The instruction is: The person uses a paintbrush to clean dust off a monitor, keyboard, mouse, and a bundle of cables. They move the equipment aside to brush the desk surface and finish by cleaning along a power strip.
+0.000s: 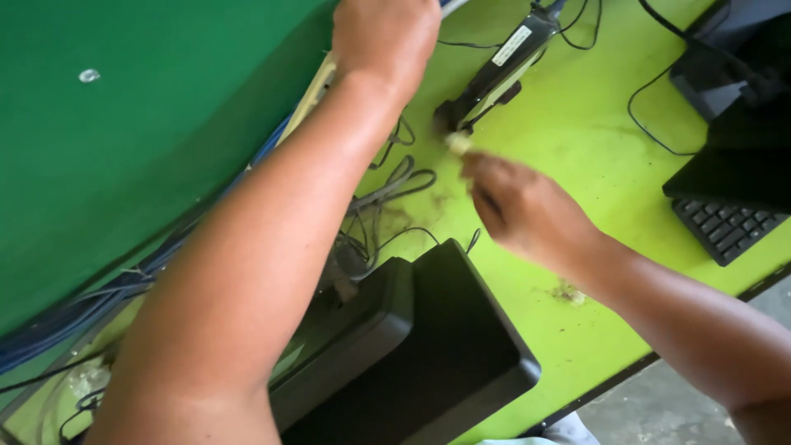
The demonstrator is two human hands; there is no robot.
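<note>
You are working over a lime-green desk (577, 124) with a green partition wall (124, 124) along its far edge. A black flat device (428, 354), perhaps a monitor lying face down, sits nearest you, and a black keyboard (725, 227) lies off to your right. A bundle of blue and grey cables (99, 301) runs along the foot of the wall, with loose grey wires (387, 189) spilling onto the desk.

Your left hand (383, 33) is up at the wall's edge, closed around a pale strip or trunking (317, 86); the grip itself is partly out of view. Your right hand (515, 206) is blurred, its fingers pinched on a small pale piece (457, 142), just beside a black adapter-like unit (498, 70).

You appear to be partway through fitting or clearing something at that unit. The next move likely calls for a steady pinch and your left hand bracing the strip.
</note>
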